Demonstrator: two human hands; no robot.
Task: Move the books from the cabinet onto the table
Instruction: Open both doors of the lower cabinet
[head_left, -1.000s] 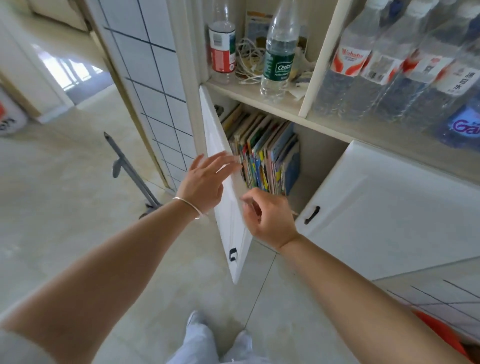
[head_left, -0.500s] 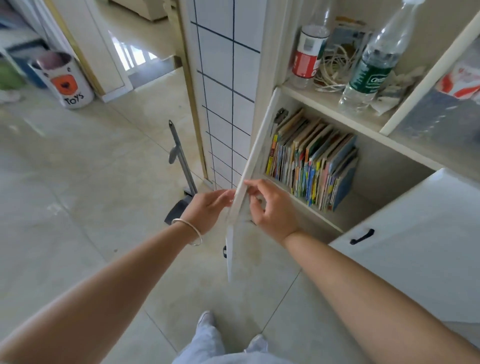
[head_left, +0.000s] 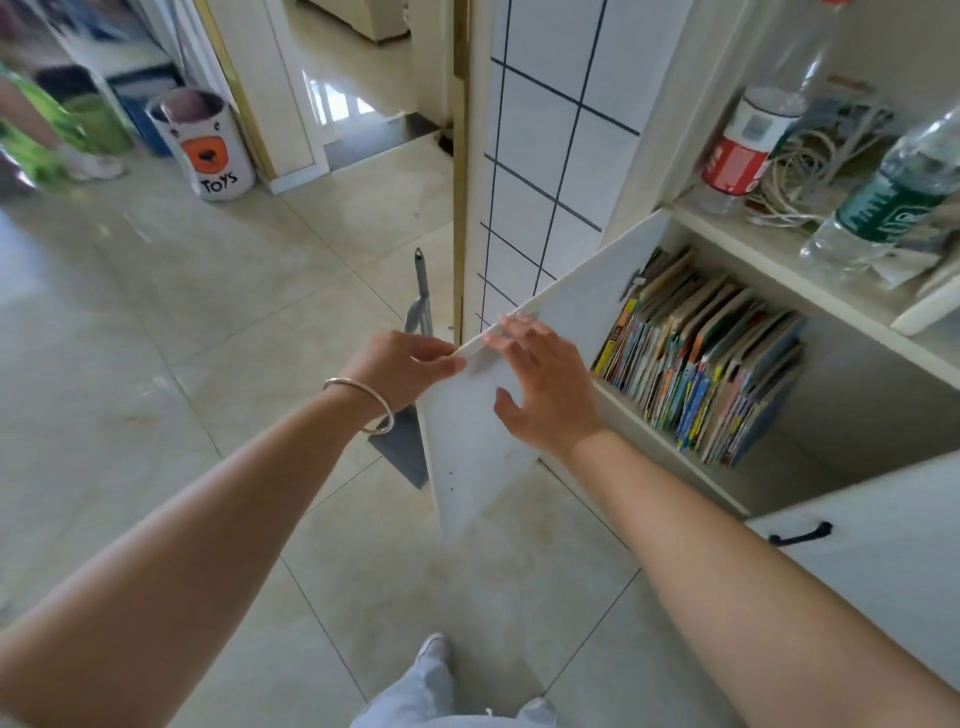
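While you stand at the cabinet (head_left: 852, 364), its white door (head_left: 483, 431) hangs swung open at centre frame. Your right hand (head_left: 545, 387) lies flat on the door's inner face, fingers straight, and your left hand (head_left: 402, 364), at 9 o'clock of it, pinches the door's top edge. At 3 o'clock of your right hand, the books (head_left: 701, 364) stand upright on the lower shelf.
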